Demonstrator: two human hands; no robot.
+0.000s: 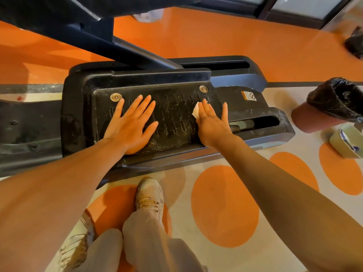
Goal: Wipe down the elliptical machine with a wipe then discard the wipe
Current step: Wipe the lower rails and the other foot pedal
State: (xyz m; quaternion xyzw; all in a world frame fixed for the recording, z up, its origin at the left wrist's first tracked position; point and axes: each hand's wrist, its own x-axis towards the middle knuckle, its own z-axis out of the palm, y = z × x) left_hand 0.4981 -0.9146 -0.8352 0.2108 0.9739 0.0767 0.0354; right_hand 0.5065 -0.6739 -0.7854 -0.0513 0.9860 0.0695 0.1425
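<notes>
Black ribbed pedal (172,114) looking dusty, speckled. Right hand (213,122) pressing white wipe (195,112) flat-fingered; left hand (130,122) lying splayed, holding nothing. Warning sticker (249,96) unreadable.

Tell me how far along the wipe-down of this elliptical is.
Done: nothing can be confirmed; the foot pedal shows pale specks across its ribbed surface. In hand: the right hand presses the white wipe flat on the pedal's right part, while the left hand rests flat on its left part. Left: the rest of the machine, then dropping the wipe, probably into the black-lined bin on the right.
</notes>
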